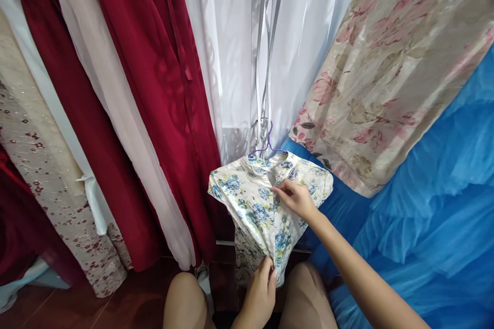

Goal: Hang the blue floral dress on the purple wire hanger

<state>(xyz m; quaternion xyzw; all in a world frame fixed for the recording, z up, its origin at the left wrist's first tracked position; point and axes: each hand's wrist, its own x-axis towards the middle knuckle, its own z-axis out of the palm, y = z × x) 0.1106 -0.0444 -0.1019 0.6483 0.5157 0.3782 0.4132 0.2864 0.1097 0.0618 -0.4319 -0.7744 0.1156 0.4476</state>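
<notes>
A small short-sleeved shirt (pixel 252 208), white with blue flowers and green leaves, hangs in front of me on a purple hanger (pixel 269 136). Its collar is spread at the top. My right hand (pixel 295 198) pinches the front edge just below the collar opening. Lower down, near the hem, my left hand (pixel 262 282) grips the same front edge between thumb and fingers. The cloth is drawn into folds between the two hands. Any buttons under my fingertips are hidden.
Dark red dresses (pixel 135 87) and a pale pink one hang on the left. White cloth (pixel 231 36) with silver straps (pixel 266 51) hangs behind. A beige floral garment (pixel 378 77) and blue ruffled tulle (pixel 417 216) fill the right. Reddish floor tiles (pixel 127 303) show below.
</notes>
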